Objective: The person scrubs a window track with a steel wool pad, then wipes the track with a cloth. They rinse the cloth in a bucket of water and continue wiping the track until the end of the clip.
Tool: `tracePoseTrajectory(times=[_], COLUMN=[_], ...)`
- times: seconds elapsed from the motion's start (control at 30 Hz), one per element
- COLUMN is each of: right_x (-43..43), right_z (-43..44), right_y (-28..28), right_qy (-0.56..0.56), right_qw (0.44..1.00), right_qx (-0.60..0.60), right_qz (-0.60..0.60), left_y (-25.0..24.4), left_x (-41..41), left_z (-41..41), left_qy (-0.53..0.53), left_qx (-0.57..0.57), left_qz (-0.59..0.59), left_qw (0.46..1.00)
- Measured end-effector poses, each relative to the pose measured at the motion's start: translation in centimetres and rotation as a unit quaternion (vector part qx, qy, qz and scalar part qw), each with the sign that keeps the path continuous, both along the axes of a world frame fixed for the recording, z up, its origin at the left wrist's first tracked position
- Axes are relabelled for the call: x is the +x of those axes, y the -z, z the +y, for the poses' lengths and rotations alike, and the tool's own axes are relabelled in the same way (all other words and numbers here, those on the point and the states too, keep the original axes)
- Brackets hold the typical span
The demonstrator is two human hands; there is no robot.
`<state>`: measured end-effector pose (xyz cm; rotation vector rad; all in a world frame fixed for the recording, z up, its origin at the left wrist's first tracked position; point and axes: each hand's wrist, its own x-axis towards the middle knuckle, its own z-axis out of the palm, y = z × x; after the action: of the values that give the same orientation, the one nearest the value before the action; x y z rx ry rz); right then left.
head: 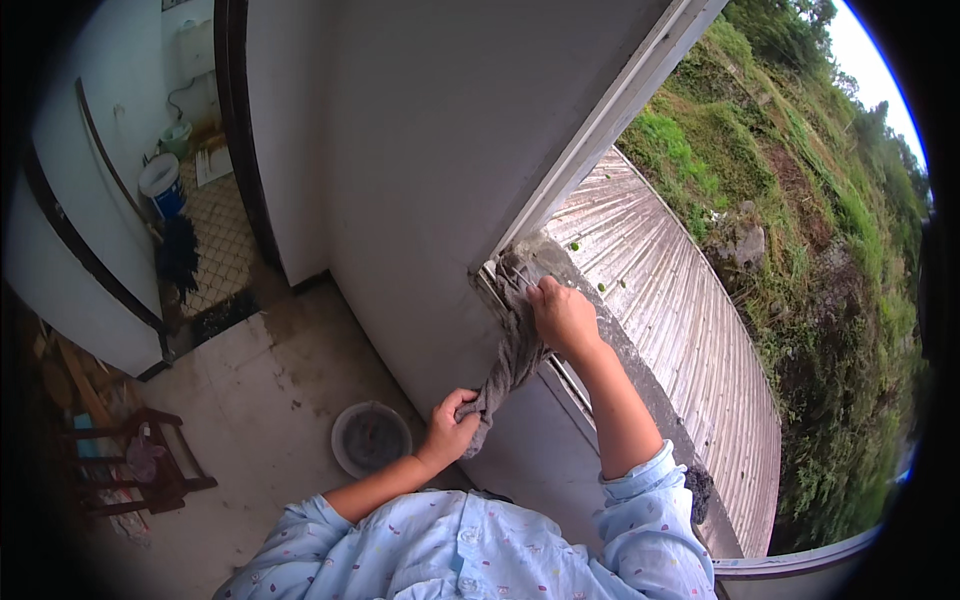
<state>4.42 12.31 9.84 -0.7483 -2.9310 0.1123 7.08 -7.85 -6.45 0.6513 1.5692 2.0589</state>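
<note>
A twisted grey cloth runs from the corner of the window frame down towards my body. My left hand grips its lower end, and a short tail hangs below the fingers. Higher up, my right hand is closed in a fist against the cloth's upper part, over the sill. A thin, pale rod-like piece sticks out past its thumb; its other end is hidden in the fist. The cloth's upper end lies bunched on the window track.
A round basin of dark water stands on the floor below. Left are a dark red wooden stool, a mop head and a blue-and-white bucket. Outside the concrete ledge lies a corrugated roof.
</note>
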Motion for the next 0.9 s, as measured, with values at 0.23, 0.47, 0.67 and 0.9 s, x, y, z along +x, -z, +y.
tracePoseTrajectory(times=[0.23,0.47,0.67,0.9], right_x=[-2.7,-4.5,-0.4,3.9], right_z=[-0.1,-0.3,-1.0,1.3], right_y=[0.8,1.7,-1.4,-3.1], right_qy=[-0.024,-0.045,-0.013,0.013], right_qw=[0.997,0.991,0.974,0.985], right_qx=[0.067,0.1,0.085,0.001], right_qz=[-0.021,-0.073,-0.211,-0.17], left_y=[-0.2,-1.3,-0.7,-1.4], left_x=[0.5,1.0,1.9,1.6], left_z=[0.1,0.3,0.7,1.3], left_qy=[-0.003,0.015,0.025,0.006], left_qx=[0.021,0.037,0.031,0.02], left_qz=[-0.009,-0.085,-0.036,0.09], left_qw=[1.0,0.996,0.999,0.996])
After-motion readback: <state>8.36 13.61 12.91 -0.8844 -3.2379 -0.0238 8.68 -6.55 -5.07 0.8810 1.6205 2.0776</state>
